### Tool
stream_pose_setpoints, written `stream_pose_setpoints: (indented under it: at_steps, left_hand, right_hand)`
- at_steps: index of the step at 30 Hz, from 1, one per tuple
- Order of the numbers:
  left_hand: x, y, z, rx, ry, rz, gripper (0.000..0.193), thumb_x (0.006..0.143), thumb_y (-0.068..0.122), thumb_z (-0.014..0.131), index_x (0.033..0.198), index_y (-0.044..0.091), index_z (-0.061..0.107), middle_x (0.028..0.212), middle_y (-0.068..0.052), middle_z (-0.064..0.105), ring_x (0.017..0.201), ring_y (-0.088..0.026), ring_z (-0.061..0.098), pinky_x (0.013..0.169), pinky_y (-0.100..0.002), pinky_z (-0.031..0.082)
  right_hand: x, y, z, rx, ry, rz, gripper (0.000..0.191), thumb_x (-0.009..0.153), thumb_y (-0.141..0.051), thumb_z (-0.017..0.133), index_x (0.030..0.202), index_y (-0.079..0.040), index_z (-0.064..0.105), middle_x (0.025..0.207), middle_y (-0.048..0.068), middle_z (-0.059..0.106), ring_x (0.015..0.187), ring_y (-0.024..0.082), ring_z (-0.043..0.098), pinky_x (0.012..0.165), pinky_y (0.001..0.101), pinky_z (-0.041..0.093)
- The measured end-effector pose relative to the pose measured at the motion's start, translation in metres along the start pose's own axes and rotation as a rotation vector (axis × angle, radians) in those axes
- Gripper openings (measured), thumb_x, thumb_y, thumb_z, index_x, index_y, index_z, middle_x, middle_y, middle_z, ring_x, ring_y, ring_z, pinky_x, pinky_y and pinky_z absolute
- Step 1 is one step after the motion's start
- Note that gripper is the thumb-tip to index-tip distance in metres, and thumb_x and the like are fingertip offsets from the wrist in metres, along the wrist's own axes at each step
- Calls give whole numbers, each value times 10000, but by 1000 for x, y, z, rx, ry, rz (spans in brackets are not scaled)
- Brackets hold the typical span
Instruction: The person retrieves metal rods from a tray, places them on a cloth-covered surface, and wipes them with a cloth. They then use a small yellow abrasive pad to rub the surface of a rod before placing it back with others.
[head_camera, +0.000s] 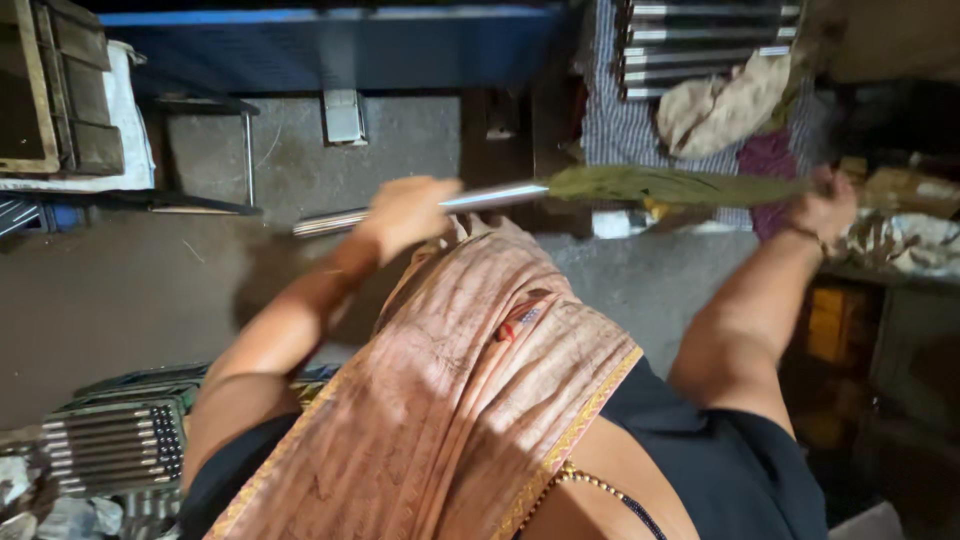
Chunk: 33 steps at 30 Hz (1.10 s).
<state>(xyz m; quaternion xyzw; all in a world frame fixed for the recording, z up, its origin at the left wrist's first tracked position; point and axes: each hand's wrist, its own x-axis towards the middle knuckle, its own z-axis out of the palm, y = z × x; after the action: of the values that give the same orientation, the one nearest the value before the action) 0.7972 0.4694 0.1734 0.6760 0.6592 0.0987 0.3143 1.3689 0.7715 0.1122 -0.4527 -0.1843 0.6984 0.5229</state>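
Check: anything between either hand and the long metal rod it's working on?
Nothing visible. The left hand grips the long shiny metal rod directly. The right hand holds the far end through the olive-green cloth wrapped around the rod, so only that cloth lies between.

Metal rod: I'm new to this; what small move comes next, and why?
Probably slide the green cloth along the metal rod toward the left hand: held by the right hand, it covers only the right part; metal beside the left hand is bare.
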Motion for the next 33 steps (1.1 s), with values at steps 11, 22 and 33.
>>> stream_pose_setpoints:
  at_steps: [11,22,33]
  left_hand:
    - [39,-91,-15,-271,598,-304,436,882,312,830,1175,55,633,1020,-228,693,962,-454,651,801,-510,515]
    - [80,-34,-20,-151,749,-272,252,824,141,778,1045,94,668,979,-119,700,978,-367,661,817,-478,505]
    - [50,-49,-8,-237,788,149,268,757,47,747,974,38,590,953,-117,636,990,-342,618,918,-443,455]
  right_hand:
    - [99,2,13,57,710,-156,273,944,-128,647,1116,2,480,991,128,476,889,288,506,805,440,484]
    - [160,43,91,-1038,659,-383,606,899,-34,773,1377,5,403,1314,142,409,1167,298,472,1037,440,411]
    - [29,179,292,-1067,-1110,-601,962,877,-152,904,1630,-69,310,1680,143,278,1566,321,275,1321,469,256]
